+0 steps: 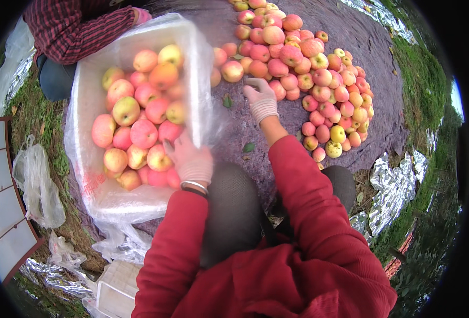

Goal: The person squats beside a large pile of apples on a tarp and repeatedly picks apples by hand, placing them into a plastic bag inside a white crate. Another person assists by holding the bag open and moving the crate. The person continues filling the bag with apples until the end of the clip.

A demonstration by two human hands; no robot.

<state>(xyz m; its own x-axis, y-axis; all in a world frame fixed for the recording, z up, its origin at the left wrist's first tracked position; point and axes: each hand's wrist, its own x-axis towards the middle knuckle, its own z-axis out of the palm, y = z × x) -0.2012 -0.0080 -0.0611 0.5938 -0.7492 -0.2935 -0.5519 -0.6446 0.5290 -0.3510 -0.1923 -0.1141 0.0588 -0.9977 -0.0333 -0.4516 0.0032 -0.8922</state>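
Observation:
My left hand point(190, 161), in a pale knitted glove and blurred, is over the near right part of a plastic-lined white crate point(84, 159). Its thumb and fingers are apart beside a red apple point(170, 131); no held apple shows. Several red and yellow apples point(144, 134) lie in the crate. My right hand point(261, 97), also gloved, is at the near edge of a large heap of apples point(291, 55) on a dark cloth. Its fingers bend downward, and their tips and anything under the palm are hidden.
Another person's plaid sleeve point(83, 37) and pink-gloved hand point(142, 16) are at the crate's far left corner. A loose clear plastic bag point(39, 183) lies left of the crate. A white basket point(117, 288) stands behind it. Crumpled silver foil point(397, 190) lies right of the ground cloth point(377, 59).

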